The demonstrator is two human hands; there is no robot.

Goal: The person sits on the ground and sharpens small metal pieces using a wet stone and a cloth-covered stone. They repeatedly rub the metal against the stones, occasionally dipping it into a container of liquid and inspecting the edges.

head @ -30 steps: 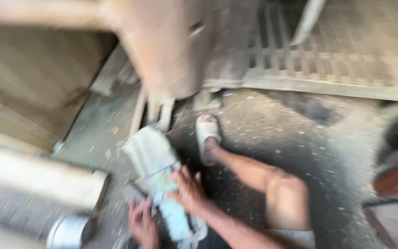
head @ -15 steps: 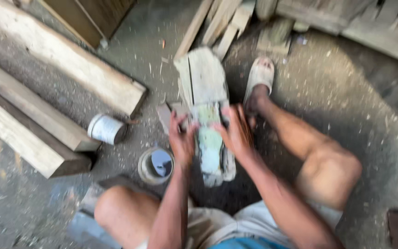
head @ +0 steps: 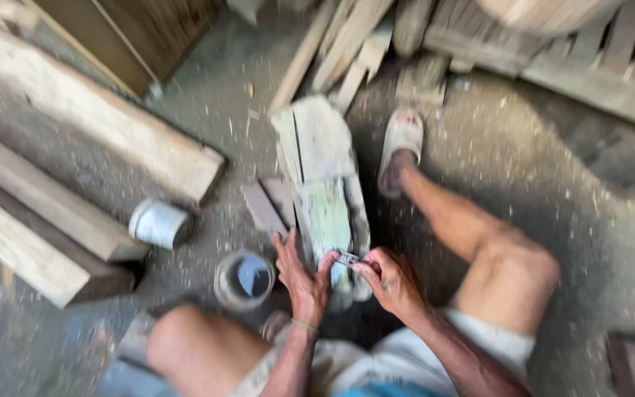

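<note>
Over pale-green wood block (head: 328, 213): left hand (head: 301, 276) spread, right hand (head: 395, 283) pinching small metal piece (head: 348, 258).

head cam | looks steeply down | close over hands (head: 347, 276) | floor (head: 523, 176) beyond

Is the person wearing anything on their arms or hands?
Both forearms are bare, with no sleeves or gloves. The left hand has a thin pale band around its wrist. The right hand seems to have a small ring on one finger, though the picture is blurry.
</note>
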